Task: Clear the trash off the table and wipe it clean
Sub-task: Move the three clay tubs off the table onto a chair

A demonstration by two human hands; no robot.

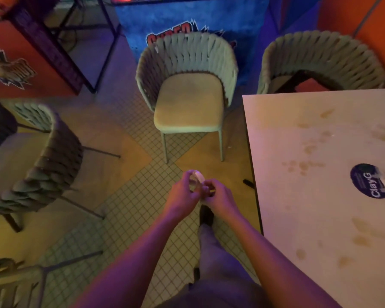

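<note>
Table (309,218) top: pale off-white, pink-tinted by the lighting, with yellowish-brown splotches scattered over it. Round sticker (369,181) on it: dark navy, white lettering. Chairs (188,85): sage-green woven backs, beige seat pads. Floor (129,196): small cream square tiles on a dark grid, crossed by plain tan diagonal bands. Panel (187,21) behind the chairs: mottled blue with red outlined letters. Side walls (365,21): orange.

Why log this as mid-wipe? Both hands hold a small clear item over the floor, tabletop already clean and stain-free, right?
Not clean. The head view shows brownish stains across the tabletop. The rest holds: left hand and right hand hold the small clear item over the floor.
</note>
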